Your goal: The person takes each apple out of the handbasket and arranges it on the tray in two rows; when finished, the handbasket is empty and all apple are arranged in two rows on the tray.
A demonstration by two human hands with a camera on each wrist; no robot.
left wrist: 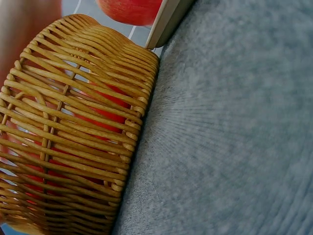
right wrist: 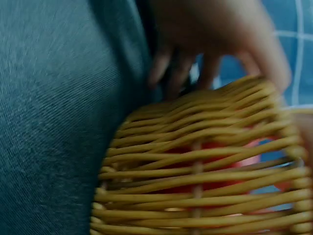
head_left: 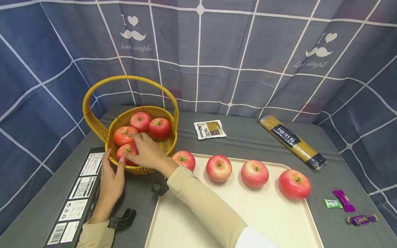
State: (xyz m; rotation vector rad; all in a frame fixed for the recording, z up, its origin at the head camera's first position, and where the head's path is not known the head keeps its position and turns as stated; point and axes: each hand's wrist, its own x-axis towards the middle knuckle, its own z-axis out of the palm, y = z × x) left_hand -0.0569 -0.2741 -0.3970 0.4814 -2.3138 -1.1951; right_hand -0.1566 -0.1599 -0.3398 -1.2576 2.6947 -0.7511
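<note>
I'm seeing the left hand (head_left: 111,181) gripping the basket (head_left: 143,171) by its near edge, probably steadying it, while the right hand (head_left: 147,151) is arching over the nearest apple (head_left: 123,151) inside; whether it's clasping, I can't tell. Four apples (head_left: 219,168) are lining the tray (head_left: 266,213), seemingly spaced for easy reach.

A curtained tabletop booth, apparently, with grid-patterned curtains (head_left: 223,41) around a grey table (head_left: 242,134).
</note>
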